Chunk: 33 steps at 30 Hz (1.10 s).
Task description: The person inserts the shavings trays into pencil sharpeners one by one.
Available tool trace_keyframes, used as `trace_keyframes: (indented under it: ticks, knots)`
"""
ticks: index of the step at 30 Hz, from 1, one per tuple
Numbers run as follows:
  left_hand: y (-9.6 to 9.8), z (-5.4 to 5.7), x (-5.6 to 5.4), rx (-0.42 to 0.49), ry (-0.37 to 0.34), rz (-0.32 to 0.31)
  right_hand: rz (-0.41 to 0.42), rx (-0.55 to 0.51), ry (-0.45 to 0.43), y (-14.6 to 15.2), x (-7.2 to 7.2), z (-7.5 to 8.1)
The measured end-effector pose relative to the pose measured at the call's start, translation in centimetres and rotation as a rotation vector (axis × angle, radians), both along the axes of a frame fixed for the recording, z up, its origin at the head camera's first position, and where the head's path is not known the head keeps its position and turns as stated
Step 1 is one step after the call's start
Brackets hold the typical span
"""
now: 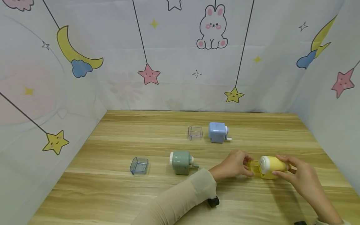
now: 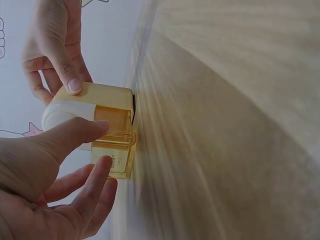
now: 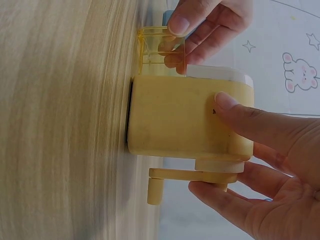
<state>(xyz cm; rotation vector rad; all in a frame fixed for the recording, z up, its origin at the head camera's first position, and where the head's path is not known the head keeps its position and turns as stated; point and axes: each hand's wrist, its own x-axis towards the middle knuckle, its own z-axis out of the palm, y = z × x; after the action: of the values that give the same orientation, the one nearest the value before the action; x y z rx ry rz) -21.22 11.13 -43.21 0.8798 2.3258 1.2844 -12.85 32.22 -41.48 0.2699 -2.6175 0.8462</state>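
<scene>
At the right of the table stands a yellow crank pencil sharpener [image 1: 276, 164] with a white front. My right hand [image 1: 302, 175] holds its body from the crank side, thumb on the near face and fingers by the crank [image 3: 175, 174]. A clear yellow shavings drawer [image 3: 162, 52] sticks out of the sharpener's front. My left hand [image 1: 234, 165] pinches this drawer at its outer end, thumb on one side and fingertips on the other. Left of my hands stands a green pencil sharpener [image 1: 181, 162], its crank pointing toward my left forearm.
Farther back is a blue pencil sharpener [image 1: 217, 132], with a clear purplish drawer [image 1: 195, 132] to its left. A clear bluish drawer [image 1: 139, 166] lies left of the green sharpener. Cloth walls with printed stars [image 1: 149, 74] enclose the wooden table [image 1: 98, 193].
</scene>
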Motion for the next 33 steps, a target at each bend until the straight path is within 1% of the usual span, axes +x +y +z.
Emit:
trace_keyframes:
  ticks: [17, 25, 33]
  knots:
    - [0.29, 0.10, 0.19, -0.013, 0.007, 0.006, 0.005, 0.001, 0.010, 0.03, 0.01, 0.05]
    - [0.54, 0.10, 0.27, 0.000, -0.013, -0.001, 0.033, -0.019, 0.019, 0.12, 0.03, 0.11]
    - [0.75, 0.02, 0.20, 0.000, 0.000, -0.005, 0.029, -0.018, 0.015, 0.15, -0.01, 0.06]
